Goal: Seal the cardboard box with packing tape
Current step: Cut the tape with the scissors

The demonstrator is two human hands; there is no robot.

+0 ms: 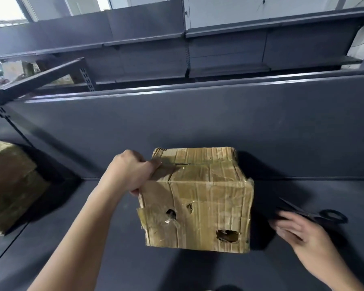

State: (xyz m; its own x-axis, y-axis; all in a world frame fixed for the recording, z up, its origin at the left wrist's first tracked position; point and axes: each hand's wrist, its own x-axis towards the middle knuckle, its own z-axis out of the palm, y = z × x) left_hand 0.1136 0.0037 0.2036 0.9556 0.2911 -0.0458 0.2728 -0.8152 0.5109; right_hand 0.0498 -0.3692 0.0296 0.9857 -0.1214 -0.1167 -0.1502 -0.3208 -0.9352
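Left hand (132, 173) is curled round the top-left corner of the cardboard box (200, 198) on the shelf (114, 248), right hand (298, 229) flat and empty beside the scissors (324, 215), so I reckon grabbing them to cut tape comes next.

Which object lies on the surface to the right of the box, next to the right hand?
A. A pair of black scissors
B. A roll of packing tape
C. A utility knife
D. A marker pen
A: black scissors lie on the dark surface to the right of the cardboard box, just beyond the straight fingers of the right hand.
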